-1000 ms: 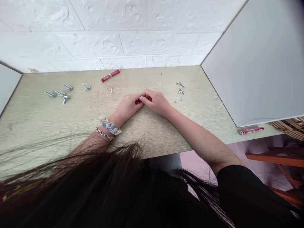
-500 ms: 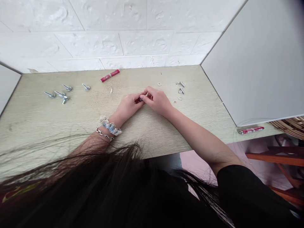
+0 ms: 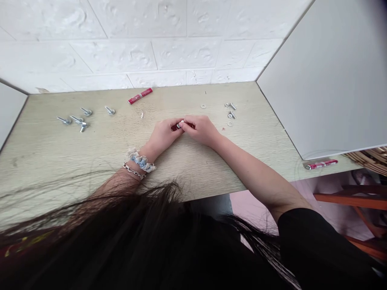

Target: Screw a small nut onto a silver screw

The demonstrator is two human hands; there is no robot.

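My left hand (image 3: pixel 163 135) and my right hand (image 3: pixel 202 129) meet fingertip to fingertip over the middle of the table. Both are closed in a pinch around a small metal fastener (image 3: pixel 178 126). Fingers cover most of it, so I cannot tell whether it is a bolt, a nut or both together. Beyond my right hand lie a flat washer (image 3: pixel 203 106), some loose bolts (image 3: pixel 232 106) with nuts (image 3: pixel 230 116), and a split ring washer (image 3: pixel 229 124). Several bolts with hardware on them (image 3: pixel 86 111) rest to the left.
A red wrapped stick (image 3: pixel 140 96) lies near the white brick-patterned wall (image 3: pixel 130 56). Another red tube (image 3: pixel 321 164) is at the table's right edge, beside a white panel (image 3: pixel 335 88) and a wicker basket (image 3: pixel 369 161). A white scrap (image 3: pixel 142 115) sits among crumbs.
My right hand's fingers have shifted and flattened slightly around the fastener. My left hand holds nearly the same place, and the parts on the table lie as before.
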